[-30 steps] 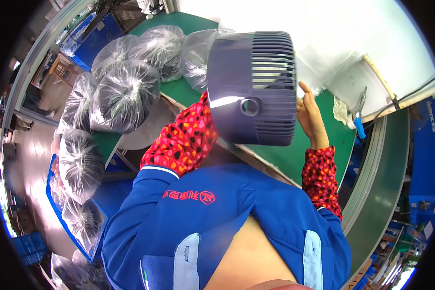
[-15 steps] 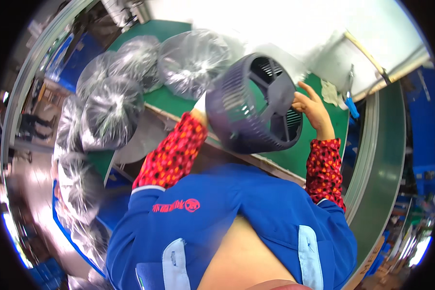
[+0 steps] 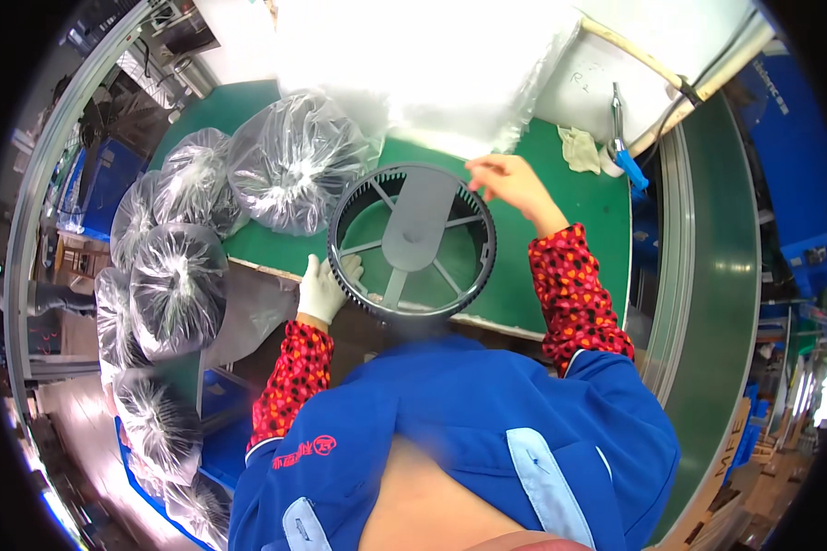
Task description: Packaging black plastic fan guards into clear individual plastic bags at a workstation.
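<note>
A dark grey, ring-shaped plastic housing with spokes, a flat central plate and a slotted rim faces up in front of me, over the front part of the green table. My left hand, in a white glove, grips its lower left side, with fingertips showing through the opening. At the upper right rim is my bare right hand, fingers bent and apart with nothing visible between them. Whether its fingertips touch the rim I cannot tell.
Several round parts in clear plastic bags line the left side, the largest bagged part beside the housing. A stack of clear plastic sheeting lies behind. At the back right are a cloth glove and a blue-handled tool.
The housing has turned from tilted on its side to facing up and lies further left in view. My left hand shows more at its lower left. My right hand's fingers have drawn closer together.
</note>
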`<state>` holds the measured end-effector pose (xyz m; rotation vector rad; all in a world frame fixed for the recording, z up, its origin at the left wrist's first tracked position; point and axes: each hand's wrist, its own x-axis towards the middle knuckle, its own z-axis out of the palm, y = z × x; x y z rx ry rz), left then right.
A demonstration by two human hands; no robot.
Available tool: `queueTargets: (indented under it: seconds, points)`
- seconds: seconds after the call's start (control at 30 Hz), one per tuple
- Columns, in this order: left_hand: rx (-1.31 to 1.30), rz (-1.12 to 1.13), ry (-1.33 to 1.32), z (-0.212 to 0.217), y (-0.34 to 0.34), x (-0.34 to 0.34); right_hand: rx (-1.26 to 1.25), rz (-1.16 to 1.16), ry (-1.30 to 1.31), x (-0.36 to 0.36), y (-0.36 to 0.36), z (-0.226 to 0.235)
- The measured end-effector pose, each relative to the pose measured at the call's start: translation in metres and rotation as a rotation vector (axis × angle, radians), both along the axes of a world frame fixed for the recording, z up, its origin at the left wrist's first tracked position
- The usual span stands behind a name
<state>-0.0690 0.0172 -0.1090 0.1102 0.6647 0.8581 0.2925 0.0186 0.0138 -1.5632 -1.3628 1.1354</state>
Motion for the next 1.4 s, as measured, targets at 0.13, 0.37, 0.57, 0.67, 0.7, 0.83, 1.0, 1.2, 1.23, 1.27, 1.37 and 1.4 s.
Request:
queueTargets:
  seconds: [0.13, 0.37, 0.57, 0.67, 0.7, 0.83, 1.0, 1.2, 1.23, 1.27, 1.37, 1.4]
  points:
    - [0.064, 0.109, 0.027, -0.012, -0.003, 0.006, 0.299, -0.442, -0.618, 0.106, 0.043, -0.079]
    - [0.415, -0.023, 1.241, -0.092, -0.01, -0.038, 0.577, -0.269, -0.929, 0.088, 0.105, -0.119]
    - [0.112, 0.141, 0.308, -0.044, -0.003, 0.015, 0.494, -0.342, -0.829, 0.092, 0.13, -0.222]
    - [0.084, 0.161, 0.242, -0.054, -0.01, 0.008, 0.421, -0.304, -0.695, 0.086, 0.141, -0.218]
    - [0.082, 0.175, 0.216, -0.055, -0.011, 0.009, 0.443, -0.29, -0.652, 0.096, 0.144, -0.221]
    - [0.085, 0.149, 0.172, -0.04, -0.007, 0.012, 0.315, -0.256, -0.33, 0.116, 0.155, -0.214]
    - [0.08, 0.091, 0.162, -0.037, 0.002, 0.01, 0.202, -0.218, -0.078, 0.129, 0.16, -0.21]
    - [0.09, 0.087, 0.123, -0.046, 0.002, 0.004, 0.34, -0.305, -0.643, 0.09, 0.133, -0.181]
    - [0.08, 0.08, 0.15, -0.049, 0.004, 0.006, 0.336, -0.279, -0.798, 0.095, 0.133, -0.196]
    - [0.099, 0.097, 0.151, -0.056, 0.004, 0.006, 0.298, -0.296, -0.867, 0.093, 0.131, -0.205]
    - [0.108, 0.119, 0.128, -0.064, -0.002, 0.007, 0.269, -0.38, -0.872, 0.078, 0.131, -0.211]
    - [0.088, 0.117, 0.105, -0.063, -0.003, 0.006, 0.284, -0.402, -0.841, 0.081, 0.138, -0.207]
